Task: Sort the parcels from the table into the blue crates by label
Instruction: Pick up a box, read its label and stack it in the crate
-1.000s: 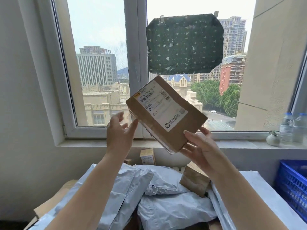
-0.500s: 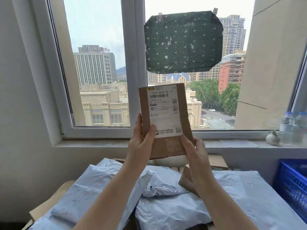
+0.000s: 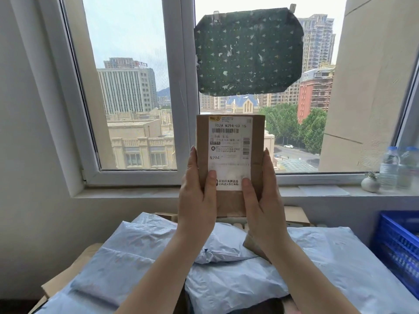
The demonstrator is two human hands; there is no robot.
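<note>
Brown parcel [image 3: 230, 165] held upright before window [image 3: 179, 91], label [image 3: 229, 152] facing camera, above pile of blue mailers [image 3: 140, 252]. Left hand [image 3: 196, 200] gripped left edge, thumb on label, fingers curled behind. Right hand [image 3: 260, 200] gripped right edge likewise, thumb on label. Blue crate [image 3: 398, 248] stood at right; bottles [image 3: 396, 168] on sill.

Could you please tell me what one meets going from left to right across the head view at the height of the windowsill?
Left hand → brown cardboard parcel with white label → right hand → small round white vase → clear plastic water bottles.
</note>
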